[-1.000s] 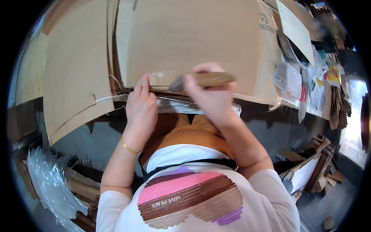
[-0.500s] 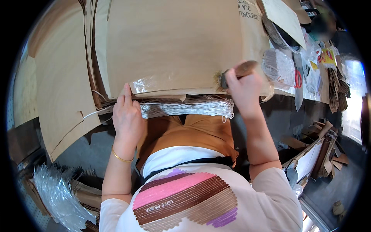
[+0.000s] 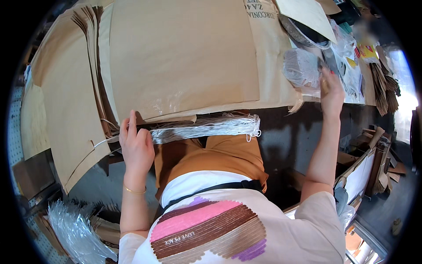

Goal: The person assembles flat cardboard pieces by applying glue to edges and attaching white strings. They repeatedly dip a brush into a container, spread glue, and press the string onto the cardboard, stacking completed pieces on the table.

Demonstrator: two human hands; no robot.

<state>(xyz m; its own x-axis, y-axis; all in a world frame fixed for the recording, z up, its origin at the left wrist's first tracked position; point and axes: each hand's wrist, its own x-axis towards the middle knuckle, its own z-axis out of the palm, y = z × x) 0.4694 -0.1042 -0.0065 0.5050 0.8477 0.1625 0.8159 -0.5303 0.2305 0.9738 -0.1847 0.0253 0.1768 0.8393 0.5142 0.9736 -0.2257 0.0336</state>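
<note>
My left hand presses at the near-left corner of a large brown paper sheet, index finger stretched out and the other fingers partly bent; it grips nothing. A wet, shiny patch shows near the sheet's front edge. Out to the right, my right hand is beside a plastic-wrapped block. Its fingers are curled and blurred around something I cannot make out, and no brush shows clearly. Below the sheet's front edge, across my lap, lies a bundle of white string.
A stack of brown paper with folded edges lies left. Beyond the wrapped block stands a round container, partly covered by a pale board. Plastic bags and folded brown papers are at the far right. Clear plastic strips lie lower left.
My right hand has swung right, off the paper sheet where it held a brush, to beside the wrapped block. My left hand stays at the sheet's corner. The view has shifted slightly.
</note>
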